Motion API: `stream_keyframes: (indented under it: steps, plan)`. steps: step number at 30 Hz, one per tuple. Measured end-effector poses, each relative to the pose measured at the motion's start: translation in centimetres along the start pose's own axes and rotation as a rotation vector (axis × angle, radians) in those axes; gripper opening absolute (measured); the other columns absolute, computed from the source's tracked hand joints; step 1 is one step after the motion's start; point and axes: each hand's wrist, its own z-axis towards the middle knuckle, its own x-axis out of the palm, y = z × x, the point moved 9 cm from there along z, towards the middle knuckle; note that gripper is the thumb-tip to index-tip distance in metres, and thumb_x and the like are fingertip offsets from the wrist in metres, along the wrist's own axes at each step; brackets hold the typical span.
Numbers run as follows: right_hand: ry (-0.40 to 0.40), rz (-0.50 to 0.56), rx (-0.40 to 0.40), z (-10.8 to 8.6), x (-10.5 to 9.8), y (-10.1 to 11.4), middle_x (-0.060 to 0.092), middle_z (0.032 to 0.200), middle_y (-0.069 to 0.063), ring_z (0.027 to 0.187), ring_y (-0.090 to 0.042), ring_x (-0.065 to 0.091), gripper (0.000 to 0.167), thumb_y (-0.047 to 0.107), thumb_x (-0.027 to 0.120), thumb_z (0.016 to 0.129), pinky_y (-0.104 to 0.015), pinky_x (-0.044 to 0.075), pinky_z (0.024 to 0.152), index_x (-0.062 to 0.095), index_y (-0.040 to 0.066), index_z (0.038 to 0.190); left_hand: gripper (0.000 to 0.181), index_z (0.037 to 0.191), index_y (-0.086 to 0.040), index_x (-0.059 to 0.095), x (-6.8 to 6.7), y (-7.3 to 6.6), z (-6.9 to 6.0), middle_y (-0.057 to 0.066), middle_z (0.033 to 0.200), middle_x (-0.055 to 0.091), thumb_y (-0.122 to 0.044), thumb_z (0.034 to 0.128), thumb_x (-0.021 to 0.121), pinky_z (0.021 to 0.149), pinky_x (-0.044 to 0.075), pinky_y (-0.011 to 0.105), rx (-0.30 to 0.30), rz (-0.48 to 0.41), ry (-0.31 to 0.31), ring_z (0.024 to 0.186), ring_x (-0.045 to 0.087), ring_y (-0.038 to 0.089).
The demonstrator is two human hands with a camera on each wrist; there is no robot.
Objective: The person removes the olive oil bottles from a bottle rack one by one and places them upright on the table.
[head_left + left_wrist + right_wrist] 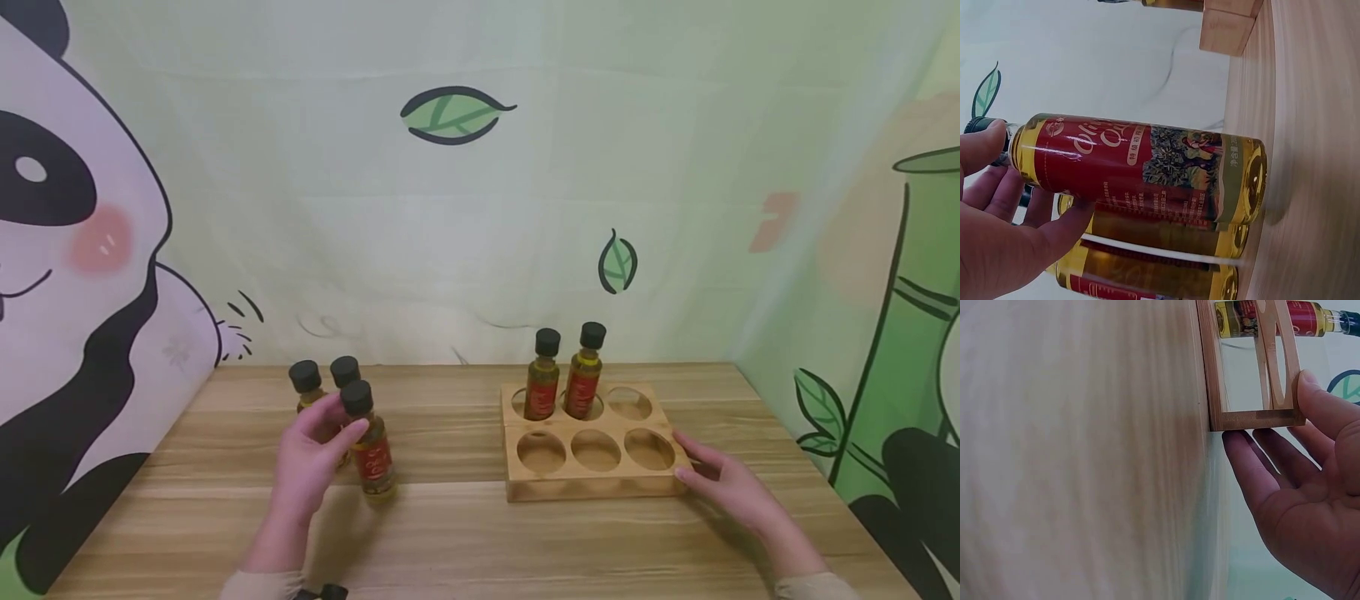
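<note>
My left hand point(311, 450) pinches an olive oil bottle point(375, 458) by its neck, just under the black cap. This bottle has a red label and golden oil, and it is close to upright; I cannot tell whether its base touches the table. Two similar bottles point(1147, 275) stand right behind it, partly hidden by the hand. On the right, a wooden rack point(600, 487) with two rows of round holes holds two bottles, a left one point(542, 392) and a middle one point(582, 387), in its back row. My right hand point(723, 483) grips the rack's right end, thumb at the top edge and fingers against the side.
The wood-grain table point(450, 542) runs back to a pale cloth backdrop point(337, 208) printed with leaves, a panda and bamboo. A small dark object point(330, 592) shows at the bottom edge near the left sleeve point(262, 586).
</note>
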Motion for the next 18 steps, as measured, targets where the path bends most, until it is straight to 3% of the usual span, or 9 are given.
stream_keyframes:
  steps: [9,18]
  plan:
    - [0.001,0.025,-0.007,0.0,-0.1,0.3,0.033,0.149,-0.031,0.127,-0.048,0.046,0.063,0.015,0.066,0.096,-0.014,0.045,0.087,0.036,-0.007,0.147,0.037,0.121,0.003,0.065,-1.2,0.7,0.0,-0.015,0.091,0.066,0.004,0.0855,0.074,0.082,0.048,0.016,-0.061,0.049,-0.043,0.091,0.061,0.005]
    - [0.0,0.032,0.001,0.0,0.0,0.3,0.032,0.149,-0.032,0.126,-0.048,0.047,0.064,0.015,0.066,0.096,-0.014,0.045,0.087,0.035,-0.007,0.147,0.036,0.12,0.001,0.067,-1.9,1.2,0.1,-0.016,0.089,0.066,0.003,0.0846,0.075,0.082,0.045,0.02,-0.061,0.063,-0.093,0.087,0.06,0.005]
